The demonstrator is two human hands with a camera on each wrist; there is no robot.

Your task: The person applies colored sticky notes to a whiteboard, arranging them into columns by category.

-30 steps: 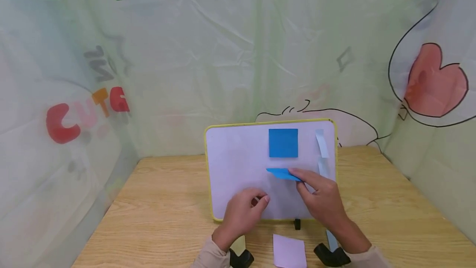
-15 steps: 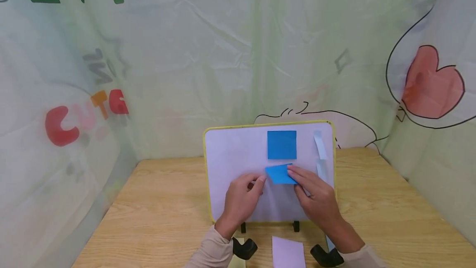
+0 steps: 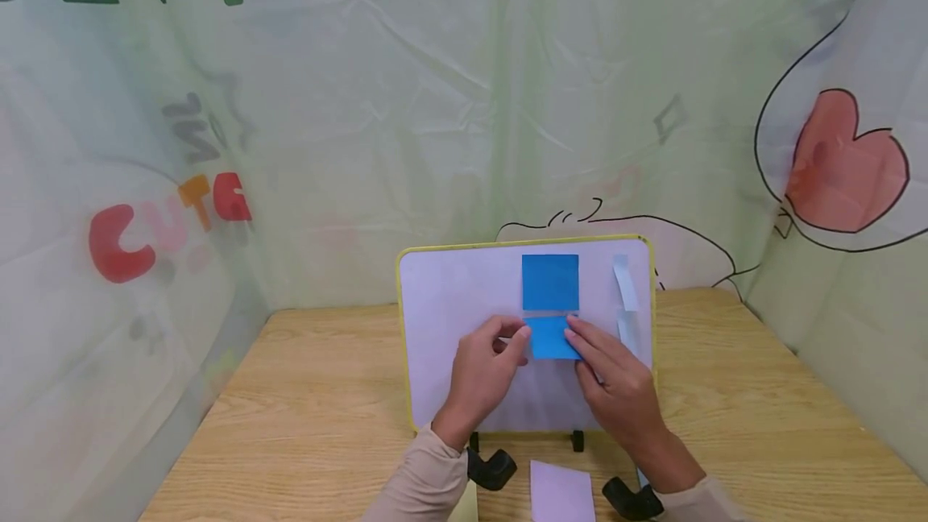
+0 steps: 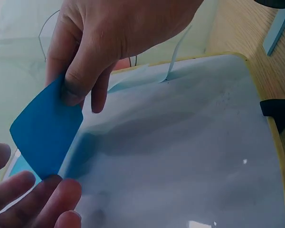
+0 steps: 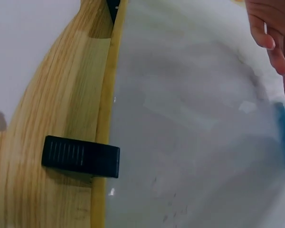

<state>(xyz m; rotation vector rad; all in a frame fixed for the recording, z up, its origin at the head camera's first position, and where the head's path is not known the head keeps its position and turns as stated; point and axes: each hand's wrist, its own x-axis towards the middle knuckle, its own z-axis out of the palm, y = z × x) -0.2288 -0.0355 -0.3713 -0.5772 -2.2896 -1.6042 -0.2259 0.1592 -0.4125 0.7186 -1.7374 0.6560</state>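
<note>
My right hand (image 3: 615,377) pinches a bright blue sticky note (image 3: 551,338) by its right side, thumb below and fingers above. In the left wrist view this note (image 4: 48,130) stands off the board and curves slightly. My left hand (image 3: 487,365) is at the note's left edge, fingers bent; in the left wrist view its fingertips (image 4: 69,192) are by the note's lower corner, with a gap between thumb and fingers. Just above, a darker blue square note (image 3: 550,282) sticks flat on the white board (image 3: 457,296). The board has a yellow rim.
Two pale strips (image 3: 625,284) hang at the board's right side. Black stand feet (image 3: 577,441) hold its lower edge. A lilac note (image 3: 561,491) and a partly hidden pale yellow one (image 3: 467,502) lie on the wooden table (image 3: 312,401). A printed curtain (image 3: 362,143) surrounds it.
The right hand has turned the bright blue note from nearly edge-on to facing me, beneath the darker square. My left hand has moved up and right to the note's left edge.
</note>
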